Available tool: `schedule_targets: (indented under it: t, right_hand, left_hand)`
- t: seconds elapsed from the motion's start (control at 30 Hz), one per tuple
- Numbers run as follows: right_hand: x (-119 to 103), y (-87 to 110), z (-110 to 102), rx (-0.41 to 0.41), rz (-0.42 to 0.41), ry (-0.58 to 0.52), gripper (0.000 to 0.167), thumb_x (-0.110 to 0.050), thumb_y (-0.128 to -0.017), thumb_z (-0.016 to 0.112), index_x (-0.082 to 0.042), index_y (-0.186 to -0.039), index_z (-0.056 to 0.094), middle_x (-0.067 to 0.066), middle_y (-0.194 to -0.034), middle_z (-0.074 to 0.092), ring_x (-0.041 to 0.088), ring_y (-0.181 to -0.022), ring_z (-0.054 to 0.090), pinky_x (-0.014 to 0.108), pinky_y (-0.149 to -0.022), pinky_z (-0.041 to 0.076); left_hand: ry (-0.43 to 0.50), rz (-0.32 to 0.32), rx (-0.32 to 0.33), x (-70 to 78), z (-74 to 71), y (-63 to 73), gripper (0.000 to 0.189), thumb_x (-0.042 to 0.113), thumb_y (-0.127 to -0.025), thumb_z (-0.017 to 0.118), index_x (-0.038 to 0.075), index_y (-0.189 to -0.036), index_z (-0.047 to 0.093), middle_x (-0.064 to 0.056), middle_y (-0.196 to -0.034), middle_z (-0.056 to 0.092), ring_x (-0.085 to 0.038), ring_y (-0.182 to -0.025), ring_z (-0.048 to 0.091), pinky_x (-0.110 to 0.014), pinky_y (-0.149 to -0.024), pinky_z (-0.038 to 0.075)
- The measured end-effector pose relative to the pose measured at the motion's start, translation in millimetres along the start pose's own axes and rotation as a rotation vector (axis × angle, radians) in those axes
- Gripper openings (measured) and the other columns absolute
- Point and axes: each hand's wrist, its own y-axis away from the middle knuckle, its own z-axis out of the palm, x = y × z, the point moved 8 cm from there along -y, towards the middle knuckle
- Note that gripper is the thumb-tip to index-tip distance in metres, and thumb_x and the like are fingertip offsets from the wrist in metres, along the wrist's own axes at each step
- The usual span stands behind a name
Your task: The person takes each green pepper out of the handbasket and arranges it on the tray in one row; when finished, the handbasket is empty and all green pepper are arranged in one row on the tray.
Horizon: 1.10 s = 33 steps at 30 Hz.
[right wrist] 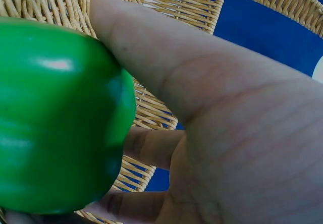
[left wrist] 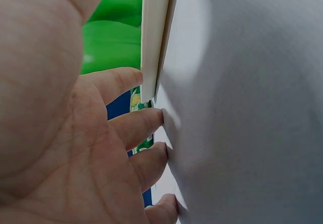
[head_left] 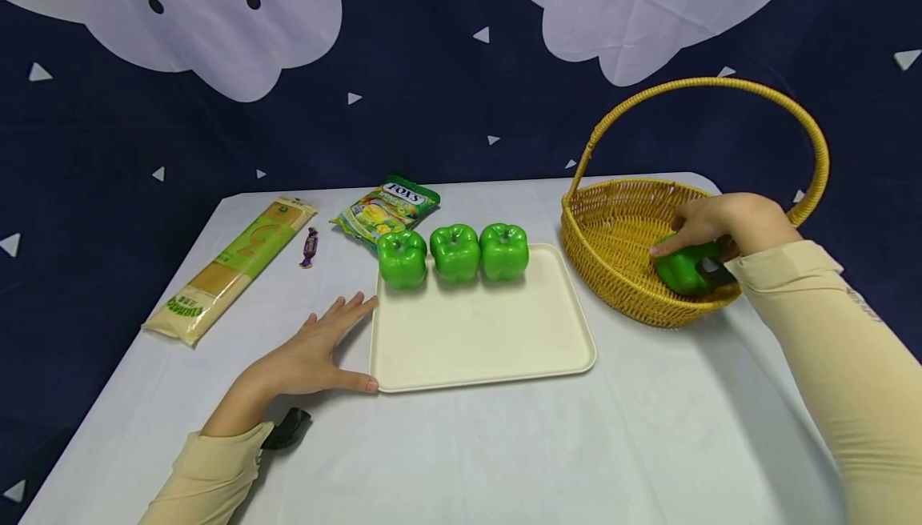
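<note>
Inside the wicker basket (head_left: 612, 285), my right hand (head_left: 720, 221) grips a green bell pepper (head_left: 680, 270). Its thumb lies along one side of the pepper (right wrist: 60, 118) in the right wrist view, with other fingers partly hidden behind. My left hand (head_left: 310, 357) has its fingers spread at the left edge of a cream tray (head_left: 483, 341). The thumb and index fingertip touch or nearly touch that edge; other fingertips rest on the white cloth in the left wrist view. Three green bell peppers (head_left: 455, 254) stand in a row along the tray's back edge.
Behind the peppers lies a green Fox's candy bag (head_left: 389, 209). A wrapped purple candy (head_left: 310, 248) and a long noodle packet (head_left: 234, 269) lie at the left. The basket's tall handle (head_left: 709, 82) arches above my right hand. A dark patterned curtain (head_left: 432, 125) hangs behind the table.
</note>
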Motion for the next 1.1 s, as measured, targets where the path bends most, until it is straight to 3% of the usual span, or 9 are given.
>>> schedule_targets:
  t: [0.2,0.73,0.93,1.1]
  right_hand:
    - [-0.1,0.7,0.0,-0.001,-0.005,-0.015,0.09,-0.055,-0.1,0.071,0.019,-0.141,0.04,0.03,-0.122,0.054,0.038,-0.106,0.061,0.043,-0.087,0.064]
    - [-2.4,8.2,-0.4,0.03,-0.002,-0.024,0.068,-0.046,-0.1,0.07,0.013,-0.126,0.048,0.023,-0.112,0.056,0.035,-0.102,0.06,0.04,-0.084,0.062]
    - [-8.7,10.5,-3.1,0.034,-0.029,-0.005,0.068,-0.046,-0.1,0.07,0.012,-0.125,0.047,0.023,-0.113,0.055,0.036,-0.103,0.06,0.044,-0.086,0.064]
    - [-20.2,13.5,-14.0,0.128,-0.105,0.078,0.065,-0.043,-0.098,0.073,0.014,-0.121,0.05,0.021,-0.107,0.059,0.033,-0.098,0.061,0.044,-0.083,0.063]
  left_hand:
    - [-0.003,0.001,-0.001,0.2,-0.2,-0.1,0.125,0.055,-0.073,0.096,0.015,-0.171,0.028,-0.028,-0.177,0.02,-0.058,-0.163,0.008,-0.087,-0.121,0.005]
    - [-0.018,0.001,-0.002,-2.9,1.3,-1.8,0.125,0.057,-0.074,0.095,0.018,-0.172,0.028,-0.028,-0.177,0.02,-0.058,-0.163,0.009,-0.087,-0.12,0.005]
    - [-0.012,0.0,-0.003,-2.9,1.6,-1.7,0.125,0.056,-0.074,0.095,0.018,-0.172,0.028,-0.028,-0.177,0.02,-0.058,-0.163,0.008,-0.087,-0.12,0.005]
    - [-0.009,-0.004,-0.004,-3.3,1.5,-1.6,0.125,0.056,-0.073,0.096,0.018,-0.172,0.028,-0.027,-0.177,0.019,-0.058,-0.164,0.008,-0.087,-0.121,0.005]
